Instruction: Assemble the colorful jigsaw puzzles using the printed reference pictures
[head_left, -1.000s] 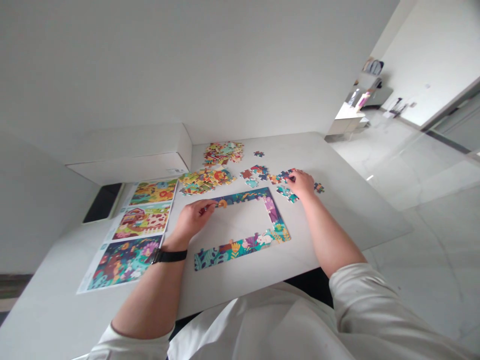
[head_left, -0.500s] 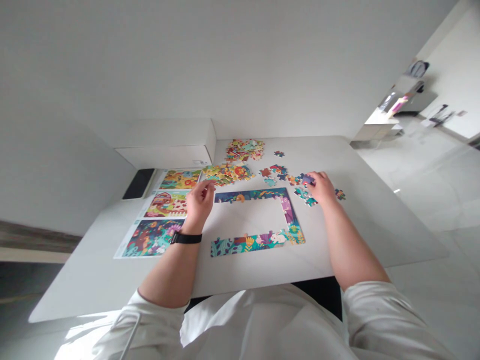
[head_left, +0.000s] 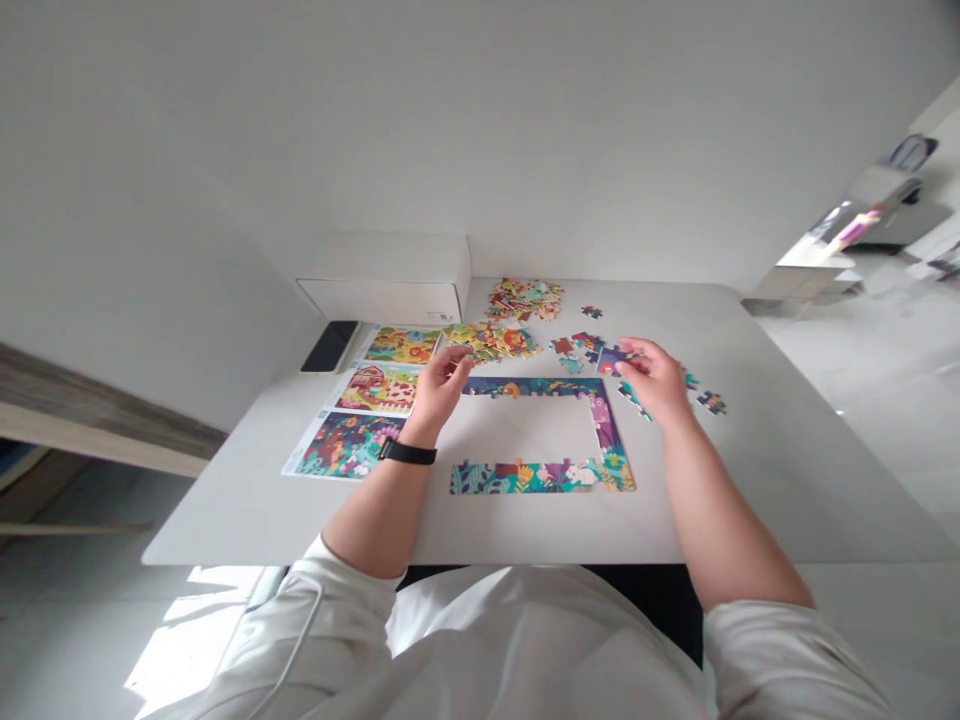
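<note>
My right hand (head_left: 658,378) pinches a dark purple-blue puzzle piece (head_left: 609,362) with a red spot, above the loose pieces right of the partly joined puzzle border (head_left: 536,480). That border has joined top, right and bottom sides; its left side is open. My left hand (head_left: 442,388), wearing a black wristband, hovers by the border's top left corner. Its thumb and fingers are curled together, and whatever may be between them is hidden. Teal and dark loose pieces (head_left: 589,345) lie beyond the border. A teal piece (head_left: 634,400) sits just below my right hand.
A sheet with three printed pictures (head_left: 352,400) lies left of my left hand. Yellow pieces (head_left: 499,342) and a mixed pile (head_left: 525,298) are farther back. A white box (head_left: 382,295) stands against the wall, with a black phone (head_left: 330,346) before it. One piece (head_left: 711,402) lies far right.
The view has shifted, so the table appears farther right. My right hand has tilted the purple-blue piece up, showing more of its face. My left hand stays curled near the border.
</note>
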